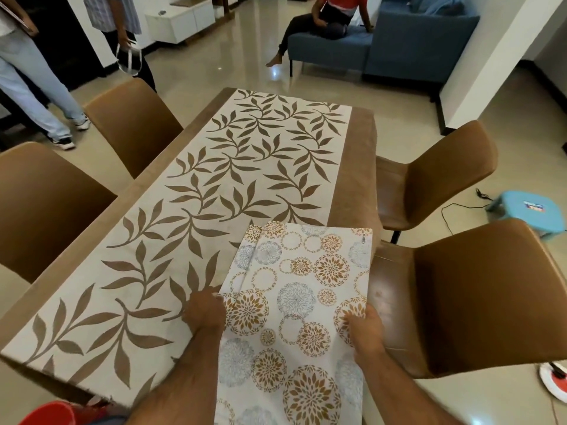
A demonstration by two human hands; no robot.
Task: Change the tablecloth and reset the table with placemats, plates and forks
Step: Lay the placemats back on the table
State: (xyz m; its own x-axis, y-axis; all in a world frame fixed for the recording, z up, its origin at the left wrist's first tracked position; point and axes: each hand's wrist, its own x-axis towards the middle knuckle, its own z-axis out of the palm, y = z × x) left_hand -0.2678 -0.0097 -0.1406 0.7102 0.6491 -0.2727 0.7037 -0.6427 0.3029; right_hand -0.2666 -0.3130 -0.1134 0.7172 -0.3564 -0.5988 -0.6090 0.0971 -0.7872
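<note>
Both my bare forearms reach forward and slightly apart. My left hand (204, 312) is knuckles up, fingers curled in a pinch along its inner side. My right hand (366, 331) mirrors it, thumb on top, fingers tucked beneath.

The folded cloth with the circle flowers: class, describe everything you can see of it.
The folded cloth is white, printed with round flower medallions in golden brown and pale blue-grey, with small dark lettering at its far right corner. It looks like thin woven fabric, folded flat into a long rectangle. Its far end lies on the leaf-patterned tablecloth; its near end overhangs towards the person. The left hand and right hand grip its side edges.
</note>
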